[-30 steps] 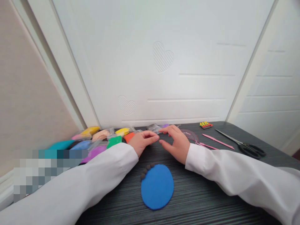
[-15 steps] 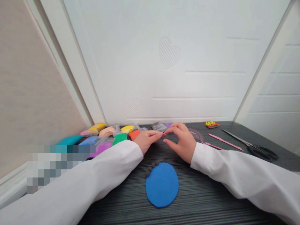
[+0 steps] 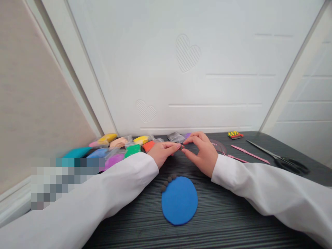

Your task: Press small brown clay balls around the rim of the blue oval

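Observation:
A small piece of dark brown clay sits between the fingertips of both hands, above the table. My left hand pinches it from the left with thumb and fingers. From the right, my right hand meets it with a curved thumb and forefinger; its thumb tip appears to touch the piece. Nearer to me lies a flat blue clay disc. Several dark brown clay balls sit in a row along its upper left edge, touching it.
Bags of coloured clay, among them a green one, lie at the left back. A grey bag is behind my hands. Pink clay tools, black scissors and small yellow and red pieces lie right. A white panel stands behind the black table.
My right thumb has come closer to the small clay piece, and the forefinger has lifted slightly off it. The whole view has shifted a little; the disc and balls stay in place.

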